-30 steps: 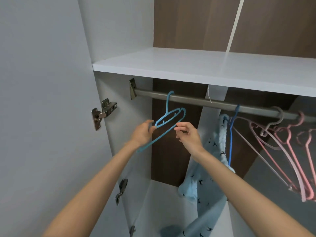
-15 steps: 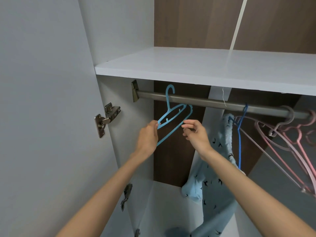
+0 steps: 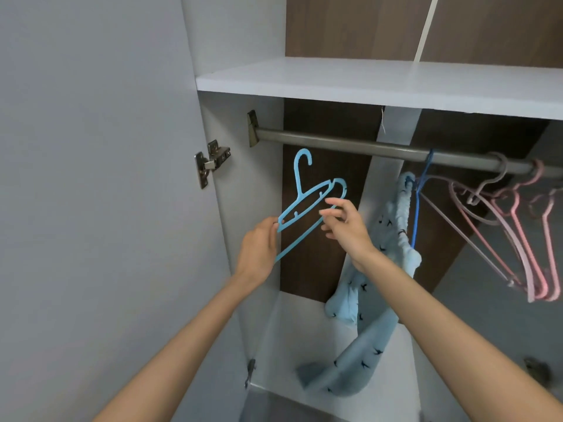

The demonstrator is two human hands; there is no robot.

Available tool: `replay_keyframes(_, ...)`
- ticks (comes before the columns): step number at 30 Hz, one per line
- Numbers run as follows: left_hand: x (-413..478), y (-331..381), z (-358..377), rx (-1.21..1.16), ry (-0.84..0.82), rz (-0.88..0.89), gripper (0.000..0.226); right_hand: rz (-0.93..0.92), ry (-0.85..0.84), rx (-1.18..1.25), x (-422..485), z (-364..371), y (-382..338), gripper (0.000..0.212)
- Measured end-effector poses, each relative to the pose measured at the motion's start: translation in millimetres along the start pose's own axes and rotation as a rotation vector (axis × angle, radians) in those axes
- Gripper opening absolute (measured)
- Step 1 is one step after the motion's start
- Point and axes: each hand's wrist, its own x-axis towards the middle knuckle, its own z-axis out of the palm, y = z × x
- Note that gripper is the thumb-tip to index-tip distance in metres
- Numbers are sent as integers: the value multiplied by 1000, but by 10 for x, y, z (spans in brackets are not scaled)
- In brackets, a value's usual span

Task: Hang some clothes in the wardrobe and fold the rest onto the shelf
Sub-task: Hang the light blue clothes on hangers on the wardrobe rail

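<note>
A light-blue hanger (image 3: 300, 185) is being held inside the wardrobe, just under the rail (image 3: 365, 147) and apart from it. Its long axis is being kept tilted, running from lower left up to upper right, with the hook pointing upward and the hook's opening facing right. The lower-left end is being gripped by the left hand (image 3: 259, 245), with fingers curled round the tip. The right hand (image 3: 350, 229) is being held at the middle of the hanger, its fingers (image 3: 330, 212) loosely spread at the lower bar; whether that bar is being pinched cannot be told.

The hanger is being bounded on the left by the white side wall (image 3: 240, 208), which lies just beside the left hand, and beyond it by the open door (image 3: 91, 178) with its hinge (image 3: 211, 162). Above, the rail is being overhung by the front edge of the shelf (image 3: 304, 92). On the right, a pale blue patterned garment (image 3: 396, 226) is being carried by a dark blue hanger (image 3: 414, 223) on the rail, near the right wrist. Further right, pink hangers (image 3: 543, 292) are being carried on the same rail, well apart from both hands. The light-blue hanger is thus being kept in the gap between the side wall and the garment, under the stretch of rail running from the bracket (image 3: 252, 127) to the dark blue hook.
</note>
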Motion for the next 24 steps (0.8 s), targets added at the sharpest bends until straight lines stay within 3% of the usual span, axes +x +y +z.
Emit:
replay_keyframes(7, -1024, 120, -207, -13, -11, 11, 29, 65, -172, -37, -795, -63, 18, 40)
replay_keyframes(13, -2046, 132, -458, -25, -30, -58, 28, 93, -271, -62, -1568, 61, -5, 15)
replay_keyframes(18, -2744, 38, -700, -51, -87, -62, 26, 104, -329, -100, -2214, 281, 127, 21)
replay_keyframes(24, -3440, -216, -941, -134, -163, -203, 17, 182, -393, -117, -2894, 472, 399, 14)
